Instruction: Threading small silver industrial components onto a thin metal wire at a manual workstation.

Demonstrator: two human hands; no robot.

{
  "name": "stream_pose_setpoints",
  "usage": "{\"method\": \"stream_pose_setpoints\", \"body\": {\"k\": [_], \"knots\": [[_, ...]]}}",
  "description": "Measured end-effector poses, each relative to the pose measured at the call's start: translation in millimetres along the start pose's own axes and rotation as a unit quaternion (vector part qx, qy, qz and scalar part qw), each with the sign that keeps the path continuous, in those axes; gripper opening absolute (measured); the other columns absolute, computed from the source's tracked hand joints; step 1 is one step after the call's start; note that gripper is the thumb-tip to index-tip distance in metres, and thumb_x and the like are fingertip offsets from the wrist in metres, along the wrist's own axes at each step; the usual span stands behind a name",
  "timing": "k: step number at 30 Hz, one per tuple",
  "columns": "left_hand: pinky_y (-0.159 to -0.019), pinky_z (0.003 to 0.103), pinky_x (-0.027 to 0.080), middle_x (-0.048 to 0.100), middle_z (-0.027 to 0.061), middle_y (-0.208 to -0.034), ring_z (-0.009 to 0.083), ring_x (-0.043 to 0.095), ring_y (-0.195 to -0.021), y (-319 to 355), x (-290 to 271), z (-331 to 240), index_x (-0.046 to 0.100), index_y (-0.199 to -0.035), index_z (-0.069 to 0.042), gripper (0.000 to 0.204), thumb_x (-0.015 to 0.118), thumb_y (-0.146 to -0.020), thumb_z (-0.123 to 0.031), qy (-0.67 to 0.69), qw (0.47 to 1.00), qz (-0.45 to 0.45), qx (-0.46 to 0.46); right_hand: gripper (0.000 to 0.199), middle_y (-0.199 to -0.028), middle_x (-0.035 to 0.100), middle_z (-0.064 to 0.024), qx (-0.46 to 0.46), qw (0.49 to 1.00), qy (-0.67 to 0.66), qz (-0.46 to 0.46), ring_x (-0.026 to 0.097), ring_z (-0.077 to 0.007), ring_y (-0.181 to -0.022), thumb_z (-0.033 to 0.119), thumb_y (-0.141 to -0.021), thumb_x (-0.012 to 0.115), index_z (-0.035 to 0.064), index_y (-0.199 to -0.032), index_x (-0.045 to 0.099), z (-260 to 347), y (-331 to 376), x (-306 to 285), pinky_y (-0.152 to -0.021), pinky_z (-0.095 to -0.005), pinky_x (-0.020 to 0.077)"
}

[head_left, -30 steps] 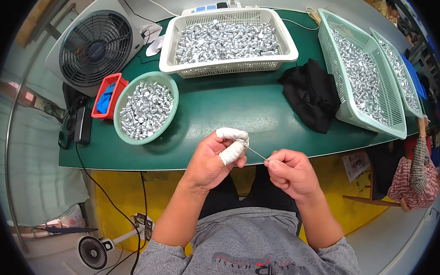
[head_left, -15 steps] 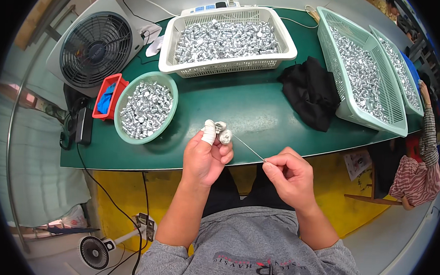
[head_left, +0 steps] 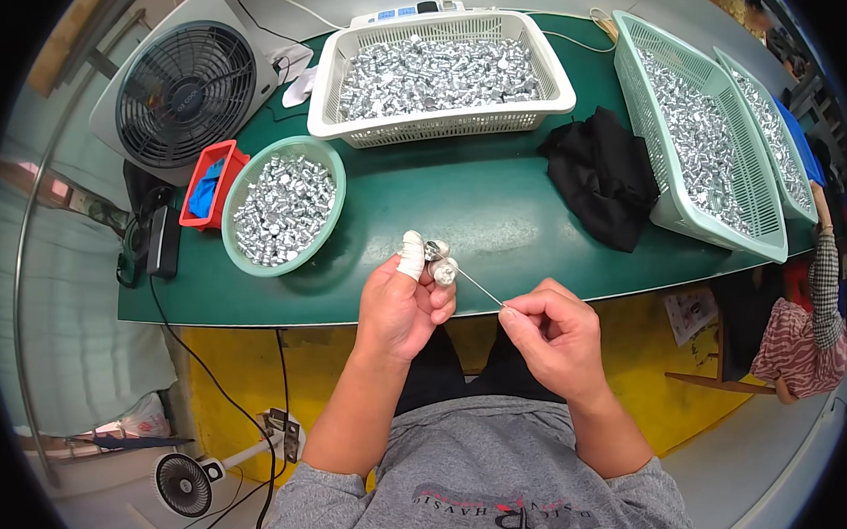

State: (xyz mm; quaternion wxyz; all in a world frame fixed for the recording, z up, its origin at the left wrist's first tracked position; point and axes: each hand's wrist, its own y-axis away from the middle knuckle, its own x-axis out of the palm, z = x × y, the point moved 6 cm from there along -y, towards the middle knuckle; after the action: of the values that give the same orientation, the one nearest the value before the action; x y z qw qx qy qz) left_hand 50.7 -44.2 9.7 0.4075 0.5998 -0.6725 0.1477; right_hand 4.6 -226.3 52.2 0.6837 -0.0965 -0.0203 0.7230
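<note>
My left hand (head_left: 405, 302), with white wrapping on the thumb and a fingertip, is closed on a small silver metal part (head_left: 434, 251) above the front of the green table. My right hand (head_left: 554, 338) pinches the near end of a thin metal rod (head_left: 480, 288). The rod slants up and left, and its far end reaches the left hand's fingertips; whether it enters the part is hidden. Left of my hands, a round pale green basket (head_left: 337, 213) holds many such silver parts. Beyond them is a white rectangular basket (head_left: 448, 126) heaped with the same parts.
Two pale green crates (head_left: 668, 185) of silver parts line the right side, beside a black cloth (head_left: 602, 178). A box fan (head_left: 187, 93), a red bin (head_left: 197, 222) with blue cloth and a black adapter (head_left: 164, 242) stand left. Another person's arm (head_left: 827, 282) shows at far right.
Both hands have stayed in nearly the same pose. The left hand and the part in it sit slightly further right, and the visible stretch of rod between the hands is a little shorter.
</note>
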Motion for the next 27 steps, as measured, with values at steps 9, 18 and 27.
{"method": "stream_pose_setpoints", "body": {"k": [9, 18, 27], "knots": [[-0.049, 0.024, 0.039, 0.062, 0.004, -0.081, 0.0085, 0.051, -0.061, 8.3, 7.7, -2.8, 0.062, -0.098, -0.005, 0.013, 0.064, -0.101, -0.017, -0.088, 0.993, 0.068, 0.04, 0.001, -0.083, 0.059, -0.002, 0.018, 0.997, -0.061, 0.04, 0.049, -0.0058, -0.066, -0.002, -0.09, 0.071, -0.0032, -0.091, 0.07, -4.9, -3.2, -5.0, -0.058, -0.0214, 0.0387], [-0.055, 0.026, 0.043, 0.061, 0.0072, -0.083, 0.0123, 0.053, -0.065, 4.6, 18.6, -9.8, 0.062, -0.105, -0.002, 0.008, 0.06, -0.1, -0.008, -0.241, 0.959, 0.13, 0.068, 0.003, -0.082, 0.058, -0.0025, 0.115, 0.98, -0.151, 0.058, 0.046, -0.0066, -0.059, -0.002, -0.09, 0.072, -0.0023, -0.092, 0.071, -17.2, -0.7, -15.0, -0.047, -0.024, 0.0341], [-0.067, 0.029, 0.047, 0.061, 0.0078, -0.096, 0.0158, 0.056, -0.081, -0.4, -2.5, -26.4, 0.063, -0.115, -0.001, 0.016, 0.059, -0.102, -0.01, -0.206, 0.956, 0.129, 0.167, 0.004, -0.082, 0.057, -0.0015, -0.05, 0.999, 0.005, 0.019, 0.047, -0.0056, -0.064, -0.004, -0.088, 0.072, -0.0017, -0.091, 0.072, -3.3, 2.1, -24.4, -0.055, -0.0212, 0.0353]]}}
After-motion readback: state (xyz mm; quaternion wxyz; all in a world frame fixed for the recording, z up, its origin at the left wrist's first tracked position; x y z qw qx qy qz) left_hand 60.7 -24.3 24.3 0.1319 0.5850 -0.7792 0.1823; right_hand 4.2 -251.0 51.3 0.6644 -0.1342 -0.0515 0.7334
